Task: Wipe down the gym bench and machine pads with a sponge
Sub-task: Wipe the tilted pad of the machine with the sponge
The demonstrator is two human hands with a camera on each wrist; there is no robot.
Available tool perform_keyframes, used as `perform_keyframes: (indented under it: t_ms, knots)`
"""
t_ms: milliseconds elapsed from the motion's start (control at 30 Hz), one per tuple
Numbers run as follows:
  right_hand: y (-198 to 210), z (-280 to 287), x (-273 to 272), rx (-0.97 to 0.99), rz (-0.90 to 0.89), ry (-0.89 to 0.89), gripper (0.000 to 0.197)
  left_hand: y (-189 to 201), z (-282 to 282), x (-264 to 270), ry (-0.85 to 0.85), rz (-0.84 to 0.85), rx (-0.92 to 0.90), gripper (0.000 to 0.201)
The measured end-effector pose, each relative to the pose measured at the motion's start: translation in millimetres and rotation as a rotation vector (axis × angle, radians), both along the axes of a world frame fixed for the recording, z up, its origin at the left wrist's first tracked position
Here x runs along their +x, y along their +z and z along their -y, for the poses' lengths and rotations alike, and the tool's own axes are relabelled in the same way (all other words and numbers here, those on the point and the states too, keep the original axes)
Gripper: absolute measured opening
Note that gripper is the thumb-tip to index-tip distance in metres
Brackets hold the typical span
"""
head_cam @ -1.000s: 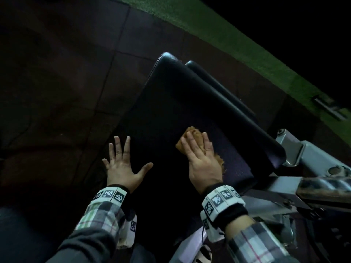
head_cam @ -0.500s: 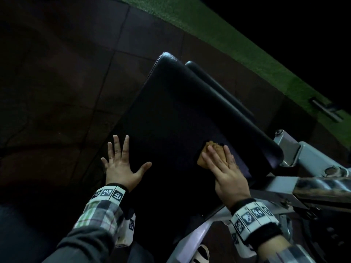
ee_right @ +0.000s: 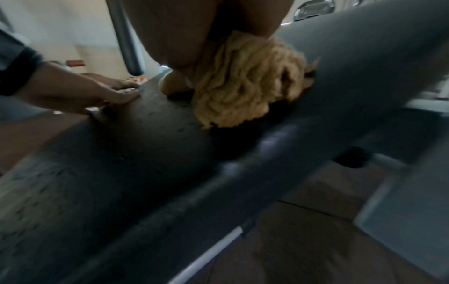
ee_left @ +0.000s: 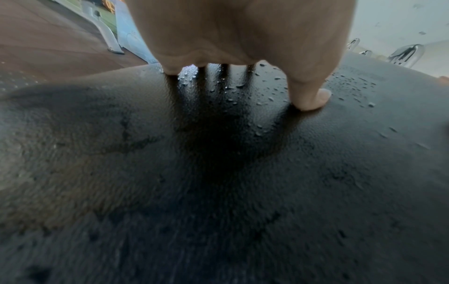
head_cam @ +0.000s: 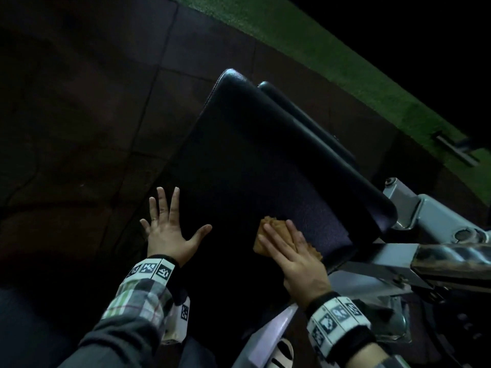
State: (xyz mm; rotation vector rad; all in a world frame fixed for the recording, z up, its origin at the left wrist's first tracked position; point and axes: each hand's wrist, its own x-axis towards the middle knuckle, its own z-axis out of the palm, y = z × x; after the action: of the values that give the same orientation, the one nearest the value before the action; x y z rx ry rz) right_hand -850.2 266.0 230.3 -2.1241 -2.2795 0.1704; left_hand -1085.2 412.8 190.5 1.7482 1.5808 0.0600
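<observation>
The sponge [head_cam: 276, 236] has slid back toward 9 o'clock from the pad's [head_cam: 265, 160] right edge, another pass in a side-to-side stroke, so wiping of the near end is underway while the far end, toward 11 o'clock, likely remains. The right hand [head_cam: 295, 257] presses it flat, fingers straight. The left hand [head_cam: 167, 232] has stayed splayed, flat on the pad's left edge, bracing. Droplets [ee_left: 243, 84] bead there. The pad's long axis runs from 5 to 11 o'clock; the sponge's points roughly the same way.
</observation>
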Motion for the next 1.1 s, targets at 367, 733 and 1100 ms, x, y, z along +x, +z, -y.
perform_keyframes:
  t_ms: [367, 733, 1100]
  knots:
    - [15, -69, 3, 0.093, -0.058, -0.198, 0.066, 4, -2, 0, -0.015, -0.001, -0.021, 0.112]
    - [3, 0, 1, -0.002, -0.031, 0.0, 0.066, 2, -1, 0, -0.009, 0.01, -0.02, 0.112]
    - [22, -91, 19, 0.054, -0.029, -0.162, 0.072, -4, 0, -3, -0.014, 0.035, -0.009, 0.116]
